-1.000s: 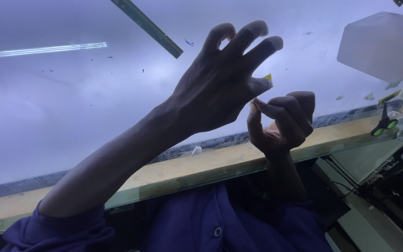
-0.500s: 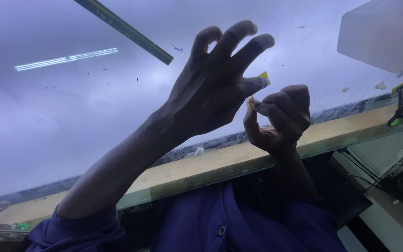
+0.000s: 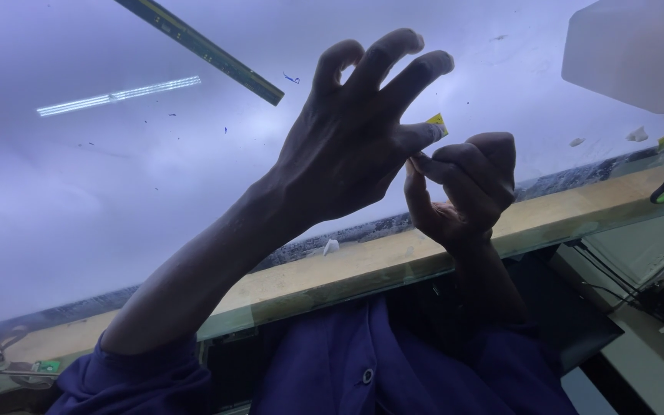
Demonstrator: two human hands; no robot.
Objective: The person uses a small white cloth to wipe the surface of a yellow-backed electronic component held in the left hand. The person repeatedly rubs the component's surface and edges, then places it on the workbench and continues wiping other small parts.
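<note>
Left hand (image 3: 347,154) and right hand (image 3: 466,184) fingers pinch small yellow tab (image 3: 437,121) over smooth glass sheet (image 3: 117,192).

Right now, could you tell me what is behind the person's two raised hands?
Behind the left hand and right hand lies a large glossy panel with a yellowish edge strip. A small yellow piece peeks out between the fingertips; the rest of it is covered.

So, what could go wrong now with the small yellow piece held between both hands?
The yellow piece is tiny and pinched only at the fingertips of the left hand and right hand; it might slip. The hands are raised above the glass panel, so it could land there.
</note>
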